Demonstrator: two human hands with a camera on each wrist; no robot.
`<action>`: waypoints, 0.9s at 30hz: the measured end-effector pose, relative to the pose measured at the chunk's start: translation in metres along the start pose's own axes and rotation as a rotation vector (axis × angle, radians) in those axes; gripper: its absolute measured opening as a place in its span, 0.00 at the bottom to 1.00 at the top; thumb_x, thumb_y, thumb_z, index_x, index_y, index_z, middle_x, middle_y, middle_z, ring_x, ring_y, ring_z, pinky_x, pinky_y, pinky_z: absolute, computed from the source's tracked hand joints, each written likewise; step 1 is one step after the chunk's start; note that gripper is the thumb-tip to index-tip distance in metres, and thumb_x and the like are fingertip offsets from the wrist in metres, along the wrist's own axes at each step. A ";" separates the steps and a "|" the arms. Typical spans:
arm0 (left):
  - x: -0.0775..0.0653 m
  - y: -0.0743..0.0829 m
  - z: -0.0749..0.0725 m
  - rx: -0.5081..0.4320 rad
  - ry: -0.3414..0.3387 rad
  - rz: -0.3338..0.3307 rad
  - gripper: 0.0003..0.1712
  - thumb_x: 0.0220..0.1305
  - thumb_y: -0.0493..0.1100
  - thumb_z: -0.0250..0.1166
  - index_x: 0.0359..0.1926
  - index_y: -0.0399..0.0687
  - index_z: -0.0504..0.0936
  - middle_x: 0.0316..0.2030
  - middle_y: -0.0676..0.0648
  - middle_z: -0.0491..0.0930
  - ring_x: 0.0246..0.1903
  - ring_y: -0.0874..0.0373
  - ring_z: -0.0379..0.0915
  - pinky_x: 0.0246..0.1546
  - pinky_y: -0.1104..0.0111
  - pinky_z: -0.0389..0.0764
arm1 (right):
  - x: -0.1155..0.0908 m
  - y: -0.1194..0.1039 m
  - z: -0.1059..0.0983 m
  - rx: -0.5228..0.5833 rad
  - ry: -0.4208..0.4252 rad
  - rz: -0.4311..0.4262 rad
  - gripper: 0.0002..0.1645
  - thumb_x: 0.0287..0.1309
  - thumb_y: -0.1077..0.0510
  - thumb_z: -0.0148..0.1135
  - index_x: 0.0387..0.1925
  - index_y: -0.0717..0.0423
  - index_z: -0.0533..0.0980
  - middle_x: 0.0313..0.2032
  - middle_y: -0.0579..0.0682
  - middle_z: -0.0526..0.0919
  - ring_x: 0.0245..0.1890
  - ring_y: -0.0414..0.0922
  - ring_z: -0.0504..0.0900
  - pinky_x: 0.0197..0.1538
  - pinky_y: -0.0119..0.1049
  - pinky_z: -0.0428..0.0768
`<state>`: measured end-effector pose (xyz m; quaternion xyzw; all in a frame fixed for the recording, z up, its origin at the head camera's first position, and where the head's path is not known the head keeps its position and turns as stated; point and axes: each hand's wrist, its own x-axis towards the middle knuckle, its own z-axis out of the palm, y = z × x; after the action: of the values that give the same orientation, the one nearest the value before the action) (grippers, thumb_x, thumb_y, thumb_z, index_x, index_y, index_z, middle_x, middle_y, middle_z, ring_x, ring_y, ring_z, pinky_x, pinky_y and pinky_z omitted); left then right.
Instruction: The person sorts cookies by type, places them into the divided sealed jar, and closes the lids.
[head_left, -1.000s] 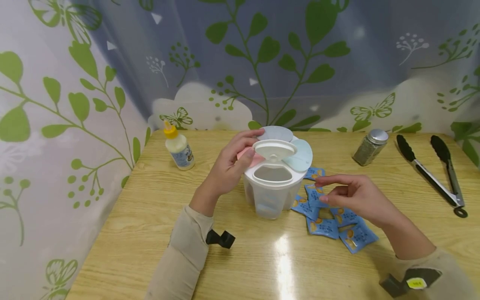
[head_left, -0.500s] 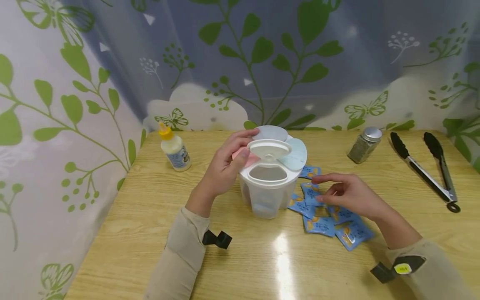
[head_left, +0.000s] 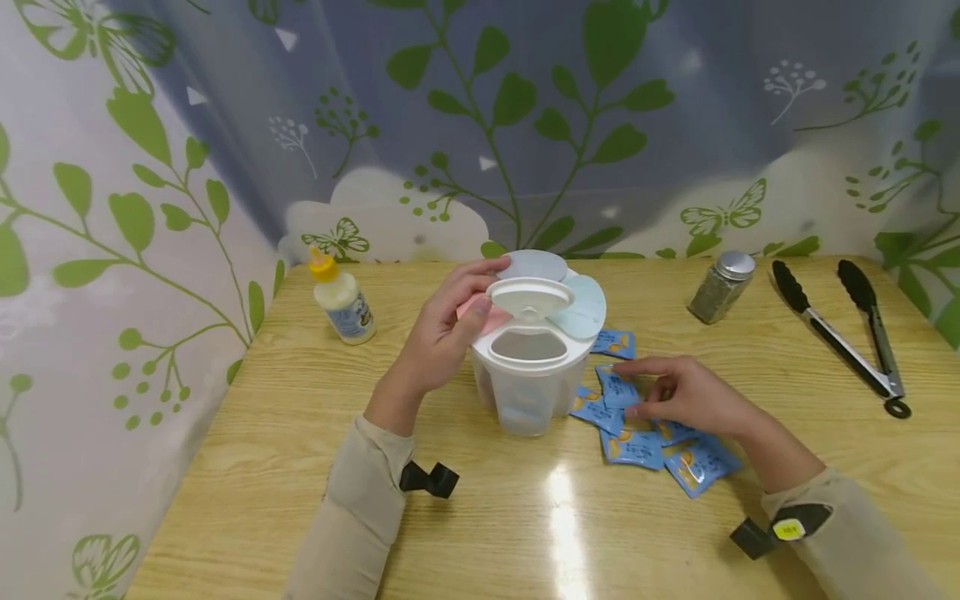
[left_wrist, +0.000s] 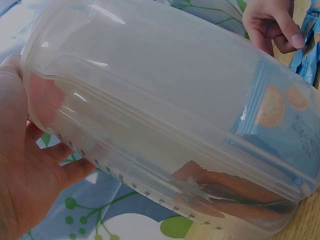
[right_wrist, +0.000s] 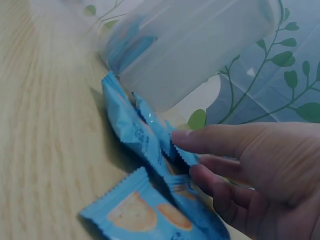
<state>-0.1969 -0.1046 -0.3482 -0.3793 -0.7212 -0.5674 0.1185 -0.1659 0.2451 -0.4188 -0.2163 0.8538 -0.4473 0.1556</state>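
Observation:
My left hand (head_left: 442,333) grips the rim of a clear plastic storage container (head_left: 525,404), its thumb on the pink flip lid (head_left: 489,320). The white front lid (head_left: 531,293) stands raised over an opening. Through the wall in the left wrist view, a blue snack packet (left_wrist: 282,125) and an orange-brown packet (left_wrist: 240,192) show in separate compartments. Right of the container, my right hand (head_left: 693,396) reaches over several loose blue snack packets (head_left: 632,448). Its thumb and index finger lie apart at opposite edges of one packet (head_left: 618,389), which rests on the pile.
A yellow-capped bottle (head_left: 346,308) stands at the back left. To the back right are a glass shaker jar (head_left: 720,289) with a metal cap and black-tipped tongs (head_left: 843,350). A printed curtain (head_left: 420,125) borders the wooden table (head_left: 480,533) behind and at the left.
The head view has shifted slightly, so everything sits further left. My right hand has lowered onto the packets, its fingers closer to one of them. My left hand keeps its hold on the container.

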 end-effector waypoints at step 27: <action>0.000 0.000 -0.001 -0.001 0.000 0.010 0.31 0.77 0.60 0.47 0.47 0.36 0.79 0.67 0.39 0.70 0.71 0.51 0.62 0.71 0.56 0.65 | 0.003 -0.001 0.000 -0.059 0.305 -0.094 0.11 0.65 0.60 0.65 0.47 0.58 0.85 0.26 0.55 0.86 0.21 0.44 0.82 0.19 0.33 0.73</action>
<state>-0.1966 -0.1056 -0.3478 -0.3830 -0.7189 -0.5673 0.1210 -0.1686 0.2432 -0.4181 -0.1899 0.8693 -0.4563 -0.0032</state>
